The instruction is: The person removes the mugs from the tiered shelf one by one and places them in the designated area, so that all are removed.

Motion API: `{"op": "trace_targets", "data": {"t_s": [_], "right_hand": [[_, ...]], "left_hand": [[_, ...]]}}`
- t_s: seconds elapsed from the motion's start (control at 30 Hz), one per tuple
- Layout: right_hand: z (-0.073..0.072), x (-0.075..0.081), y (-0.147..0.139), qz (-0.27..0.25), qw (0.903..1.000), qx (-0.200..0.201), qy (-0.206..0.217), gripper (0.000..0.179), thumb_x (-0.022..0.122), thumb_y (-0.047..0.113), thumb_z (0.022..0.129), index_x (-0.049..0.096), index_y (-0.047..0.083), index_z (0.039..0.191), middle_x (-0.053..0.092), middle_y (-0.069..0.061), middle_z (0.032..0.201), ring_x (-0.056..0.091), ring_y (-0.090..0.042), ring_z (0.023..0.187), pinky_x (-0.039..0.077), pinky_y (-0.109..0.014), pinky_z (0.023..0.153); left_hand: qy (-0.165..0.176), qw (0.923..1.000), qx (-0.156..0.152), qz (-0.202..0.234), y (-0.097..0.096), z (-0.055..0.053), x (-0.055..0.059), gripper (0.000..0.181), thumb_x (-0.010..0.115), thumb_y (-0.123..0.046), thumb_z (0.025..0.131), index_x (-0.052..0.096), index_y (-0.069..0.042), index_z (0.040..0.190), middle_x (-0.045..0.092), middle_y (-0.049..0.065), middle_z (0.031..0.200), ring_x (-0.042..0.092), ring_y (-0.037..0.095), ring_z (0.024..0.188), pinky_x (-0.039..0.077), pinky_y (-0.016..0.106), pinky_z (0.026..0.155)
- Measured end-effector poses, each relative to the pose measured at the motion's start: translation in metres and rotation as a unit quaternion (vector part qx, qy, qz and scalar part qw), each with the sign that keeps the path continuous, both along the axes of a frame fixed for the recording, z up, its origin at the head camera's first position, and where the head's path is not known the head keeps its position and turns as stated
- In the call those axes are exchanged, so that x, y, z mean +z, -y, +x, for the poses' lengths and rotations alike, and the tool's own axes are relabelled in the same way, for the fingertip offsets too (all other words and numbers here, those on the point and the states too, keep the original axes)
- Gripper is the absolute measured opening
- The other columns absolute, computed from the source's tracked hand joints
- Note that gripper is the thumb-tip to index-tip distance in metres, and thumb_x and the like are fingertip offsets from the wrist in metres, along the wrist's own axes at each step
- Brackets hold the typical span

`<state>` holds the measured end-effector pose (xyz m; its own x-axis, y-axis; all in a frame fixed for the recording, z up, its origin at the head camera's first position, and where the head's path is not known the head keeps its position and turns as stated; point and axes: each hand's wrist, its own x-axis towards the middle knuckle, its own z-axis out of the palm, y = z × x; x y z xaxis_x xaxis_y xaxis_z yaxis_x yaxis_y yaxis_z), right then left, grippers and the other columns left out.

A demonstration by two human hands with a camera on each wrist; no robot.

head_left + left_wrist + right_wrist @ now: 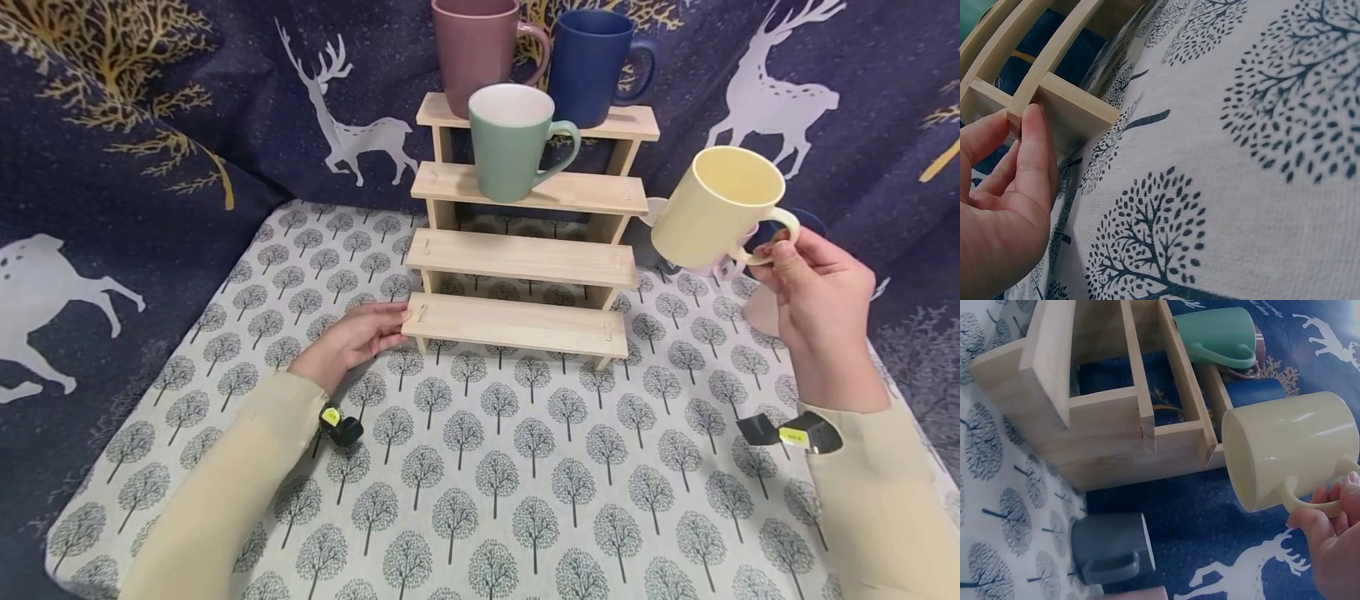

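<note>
A pale yellow mug (pixel 716 204) hangs tilted in the air right of the wooden step shelf (pixel 517 325), its handle gripped by my right hand (pixel 825 287). At the left end of the lowest step, my left hand (pixel 360 333) pinches the board's corner between thumb and fingers; the left wrist view shows the fingertips (pixel 1034 115) against the wood. A green mug (pixel 510 150) stands on the second step from the top. On the top step are a mauve mug (pixel 476 54) and a navy blue mug (pixel 588 67).
Behind the yellow mug, partly hidden, more mugs stand on the table; a grey mug (pixel 1113 547) and the edge of a pink mug (pixel 1135 594) show in the right wrist view. A tree-print cloth (pixel 495 483) covers the table. Dark blue deer-print fabric (pixel 247 150) hangs behind.
</note>
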<state>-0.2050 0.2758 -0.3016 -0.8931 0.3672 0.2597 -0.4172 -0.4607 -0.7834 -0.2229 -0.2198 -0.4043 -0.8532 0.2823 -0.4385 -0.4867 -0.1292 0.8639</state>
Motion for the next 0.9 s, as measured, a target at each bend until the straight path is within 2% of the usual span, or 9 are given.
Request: {"op": "trace_targets", "data": {"t_s": [0.1, 0.33, 0.57, 0.7, 0.8, 0.9], "right_hand": [[0.006, -0.004, -0.005, 0.009, 0.9999, -0.007, 0.01, 0.01, 0.068, -0.017, 0.087, 0.074, -0.013, 0.093, 0.074, -0.016, 0.072, 0.074, -0.019, 0.064, 0.068, -0.023, 0.062], [0.017, -0.016, -0.016, -0.021, 0.9994, 0.005, 0.026, 0.013, 0.062, -0.019, 0.09, 0.073, -0.013, 0.092, 0.074, -0.016, 0.075, 0.074, -0.02, 0.068, 0.069, -0.023, 0.061], [0.023, -0.04, -0.014, -0.01, 0.9982, 0.0, 0.058, 0.013, 0.064, -0.016, 0.09, 0.076, -0.01, 0.09, 0.074, -0.012, 0.074, 0.071, -0.015, 0.063, 0.066, -0.019, 0.057], [0.024, -0.051, -0.015, -0.01, 0.997, -0.008, 0.077, 0.014, 0.064, -0.015, 0.091, 0.076, -0.008, 0.09, 0.074, -0.011, 0.074, 0.068, -0.014, 0.061, 0.065, -0.017, 0.057], [0.024, -0.057, -0.018, -0.014, 0.9939, -0.031, 0.105, 0.017, 0.064, -0.015, 0.09, 0.078, -0.005, 0.088, 0.074, -0.009, 0.075, 0.07, -0.012, 0.063, 0.065, -0.016, 0.058], [0.023, -0.063, -0.018, -0.021, 0.9894, -0.036, 0.139, 0.017, 0.066, -0.014, 0.089, 0.079, -0.003, 0.087, 0.075, -0.007, 0.076, 0.072, -0.01, 0.066, 0.067, -0.016, 0.062]], "left_hand": [[-0.002, 1.0, -0.001, 0.0, 0.0, 0.0, -0.001, 0.059, 0.049, 0.0, 0.104, 0.022, 0.008, 0.156, 0.075, -0.005, 0.088, 0.074, 0.006, 0.078, 0.065, 0.01, 0.078], [-0.005, 1.0, -0.005, -0.003, -0.001, 0.0, 0.0, 0.059, 0.049, -0.001, 0.105, 0.022, 0.007, 0.157, 0.075, -0.006, 0.088, 0.074, 0.005, 0.079, 0.065, 0.011, 0.08], [0.0, 0.9999, -0.006, -0.012, 0.004, 0.004, -0.001, 0.06, 0.048, -0.001, 0.105, 0.019, 0.007, 0.158, 0.074, -0.006, 0.088, 0.073, 0.005, 0.081, 0.064, 0.011, 0.082], [-0.004, 0.9999, -0.01, -0.01, 0.003, 0.003, -0.001, 0.061, 0.049, -0.002, 0.105, 0.019, 0.006, 0.158, 0.074, -0.006, 0.09, 0.073, 0.005, 0.081, 0.064, 0.011, 0.083], [-0.005, 0.9999, -0.012, -0.007, 0.0, 0.0, -0.001, 0.061, 0.049, -0.001, 0.105, 0.019, 0.006, 0.158, 0.074, -0.006, 0.09, 0.073, 0.005, 0.081, 0.064, 0.01, 0.081], [-0.002, 0.9999, -0.008, -0.007, 0.0, -0.001, 0.0, 0.06, 0.048, -0.001, 0.105, 0.02, 0.006, 0.158, 0.075, -0.006, 0.089, 0.073, 0.005, 0.08, 0.064, 0.01, 0.08]]}}
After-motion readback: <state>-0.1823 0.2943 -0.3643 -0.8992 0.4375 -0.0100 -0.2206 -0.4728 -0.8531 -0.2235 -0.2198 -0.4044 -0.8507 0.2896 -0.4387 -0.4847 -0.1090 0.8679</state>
